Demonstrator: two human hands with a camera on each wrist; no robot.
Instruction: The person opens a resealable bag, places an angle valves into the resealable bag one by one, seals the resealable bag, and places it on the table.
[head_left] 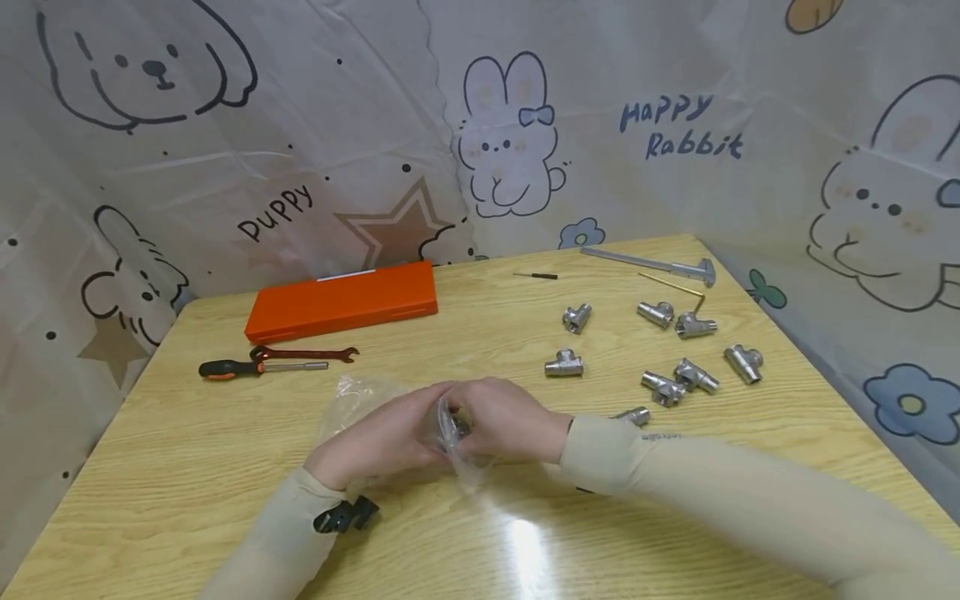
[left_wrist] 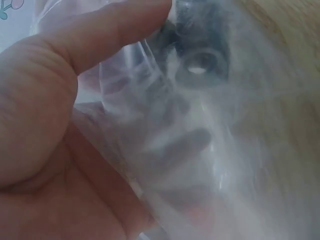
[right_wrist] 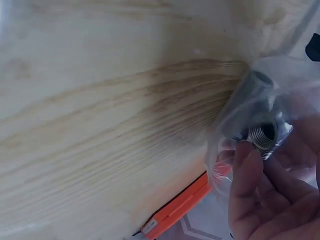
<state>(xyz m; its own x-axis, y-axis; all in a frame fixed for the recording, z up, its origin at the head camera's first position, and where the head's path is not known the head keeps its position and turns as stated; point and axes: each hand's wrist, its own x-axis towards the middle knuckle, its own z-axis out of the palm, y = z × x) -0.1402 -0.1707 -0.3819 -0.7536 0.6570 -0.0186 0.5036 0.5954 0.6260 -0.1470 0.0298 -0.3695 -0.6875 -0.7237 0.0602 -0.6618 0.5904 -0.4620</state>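
Observation:
Both hands meet at the middle of the wooden table [head_left: 187,467]. Between them is a clear plastic bag [head_left: 352,398] with a metal threaded pipe fitting [right_wrist: 264,133] inside it. My left hand [head_left: 427,435] grips the bag, its thumb [left_wrist: 100,35] pressed on the plastic, and the fitting [left_wrist: 200,62] shows blurred through the film. My right hand [head_left: 471,423] curls round the fitting end of the bag, a fingertip [right_wrist: 245,155] touching the threaded mouth. In the head view the fitting [head_left: 459,427] barely shows between the fingers.
Several loose metal tee fittings [head_left: 667,382] lie right of the hands. An orange case [head_left: 341,302], a screwdriver [head_left: 258,367] and a wrench [head_left: 303,353] are at the back left. A caliper [head_left: 652,264] lies at the far right edge. Printed curtains enclose the table.

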